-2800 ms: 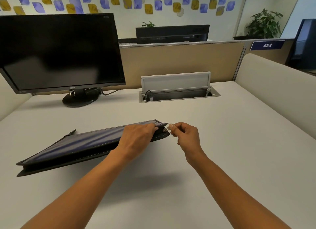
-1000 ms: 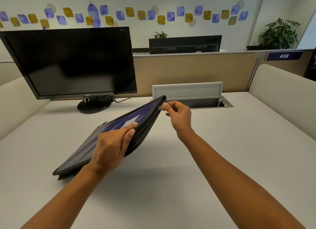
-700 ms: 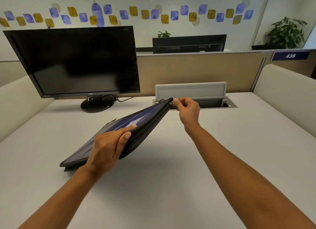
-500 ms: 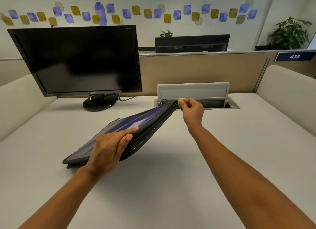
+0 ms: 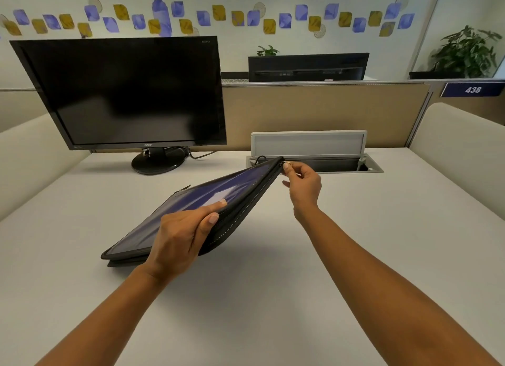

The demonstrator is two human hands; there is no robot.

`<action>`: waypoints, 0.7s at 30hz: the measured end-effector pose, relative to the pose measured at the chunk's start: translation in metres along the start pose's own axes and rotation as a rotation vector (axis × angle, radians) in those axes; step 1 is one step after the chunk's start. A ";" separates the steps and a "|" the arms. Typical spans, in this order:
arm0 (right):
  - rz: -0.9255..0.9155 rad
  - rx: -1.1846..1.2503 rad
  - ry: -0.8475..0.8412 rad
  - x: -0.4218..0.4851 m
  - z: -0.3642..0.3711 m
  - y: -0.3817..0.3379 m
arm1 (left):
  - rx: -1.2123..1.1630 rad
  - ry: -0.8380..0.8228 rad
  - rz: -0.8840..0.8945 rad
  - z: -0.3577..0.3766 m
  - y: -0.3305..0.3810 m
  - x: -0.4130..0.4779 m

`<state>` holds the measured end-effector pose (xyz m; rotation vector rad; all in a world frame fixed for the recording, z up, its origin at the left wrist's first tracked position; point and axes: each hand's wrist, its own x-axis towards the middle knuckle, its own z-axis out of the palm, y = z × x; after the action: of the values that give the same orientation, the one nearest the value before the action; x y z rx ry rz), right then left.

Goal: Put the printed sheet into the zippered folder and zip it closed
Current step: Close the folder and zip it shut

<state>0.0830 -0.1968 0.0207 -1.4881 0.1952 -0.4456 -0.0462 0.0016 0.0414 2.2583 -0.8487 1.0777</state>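
A dark zippered folder (image 5: 191,204) with a shiny blue-black face is tilted up off the white desk (image 5: 355,242), its near left corner resting on the surface. My left hand (image 5: 180,237) grips its near long edge, thumb on top. My right hand (image 5: 302,184) pinches the small metal zipper pull (image 5: 285,162) at the folder's raised far corner. A pale rectangle shows through the folder's face near my left thumb. The printed sheet itself is not visible as a separate object.
A black monitor (image 5: 128,92) on a round stand sits at the back left. An open cable box (image 5: 314,158) with a raised grey lid is set into the desk right behind the folder's raised corner. Beige partitions enclose the desk on three sides.
The folder went from lying nearly flat to being tilted up and turned. My right hand has carried the zipper pull to the far corner, away from me; my left hand shifted to the near edge.
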 end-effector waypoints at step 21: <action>0.517 0.486 -0.382 -0.137 -0.060 0.033 | 0.005 -0.462 -0.078 0.089 0.033 -0.031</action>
<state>-0.0590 -0.1954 -0.0365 -0.9682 0.1467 0.2039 -0.0406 -0.0696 -0.0280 2.5647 -0.9209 0.5254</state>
